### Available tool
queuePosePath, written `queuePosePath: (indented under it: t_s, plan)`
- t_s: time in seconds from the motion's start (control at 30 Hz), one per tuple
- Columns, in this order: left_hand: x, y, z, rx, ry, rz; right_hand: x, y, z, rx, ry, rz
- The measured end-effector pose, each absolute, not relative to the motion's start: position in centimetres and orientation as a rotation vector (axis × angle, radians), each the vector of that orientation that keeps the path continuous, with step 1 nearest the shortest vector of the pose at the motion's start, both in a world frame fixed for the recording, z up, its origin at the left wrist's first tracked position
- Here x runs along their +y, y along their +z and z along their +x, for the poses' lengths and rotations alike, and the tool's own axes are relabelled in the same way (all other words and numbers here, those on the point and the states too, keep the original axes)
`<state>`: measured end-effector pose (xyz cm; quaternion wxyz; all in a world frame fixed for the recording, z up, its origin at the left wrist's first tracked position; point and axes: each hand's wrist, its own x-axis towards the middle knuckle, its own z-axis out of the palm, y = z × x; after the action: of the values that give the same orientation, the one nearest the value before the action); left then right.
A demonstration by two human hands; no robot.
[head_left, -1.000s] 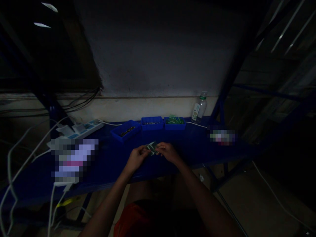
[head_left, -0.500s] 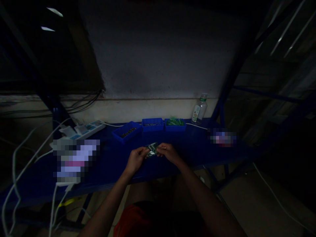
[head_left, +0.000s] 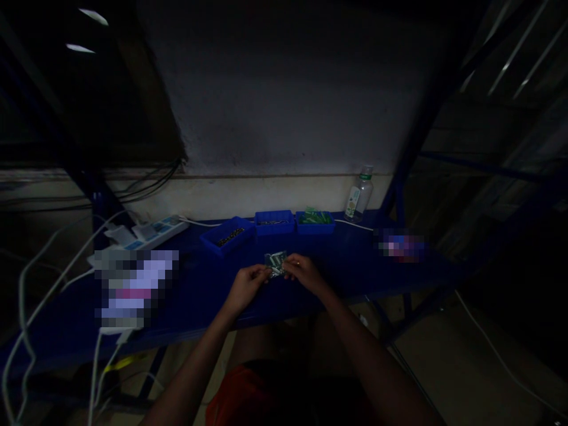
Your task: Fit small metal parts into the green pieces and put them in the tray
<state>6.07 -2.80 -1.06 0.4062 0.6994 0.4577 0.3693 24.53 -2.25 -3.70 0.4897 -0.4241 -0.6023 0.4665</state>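
Between my two hands is a small clear plastic bag (head_left: 276, 261) with green and silvery pieces inside. My left hand (head_left: 249, 283) pinches its lower left corner, thumb and fingers closed. On the other side my right hand (head_left: 302, 270) grips the right edge, fingertips pressed together. The bag is held just above the blue table. Behind it stand three blue bins: the left bin (head_left: 228, 235) with small dark and brassy pieces, the middle bin (head_left: 274, 222) with thin silvery pieces, and the right bin (head_left: 315, 222) with green plastic pieces.
A clear bottle (head_left: 358, 195) stands by the wall at the back right. On the left, a white power strip (head_left: 153, 235) with plugs and cables lies on the blue table (head_left: 199, 307). Blurred-out items sit at the left and right of the tabletop.
The bag has turned and is tilted more upright, its flat face now showing more. My left hand has shifted slightly lower on it; both hands keep hold.
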Motion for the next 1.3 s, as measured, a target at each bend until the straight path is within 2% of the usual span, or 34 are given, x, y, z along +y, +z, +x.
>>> queuePosePath:
  t_s: [0.97,1.3]
  plan:
    - [-3.5,-0.7,6.3,1.112,0.87,1.805,-2.9,-2.5,24.5,-1.529,1.168,-1.014]
    - [-3.4,-0.8,6.7,1.044,0.835,1.832,-2.3,-3.6,24.7,-1.656,1.126,-1.021]
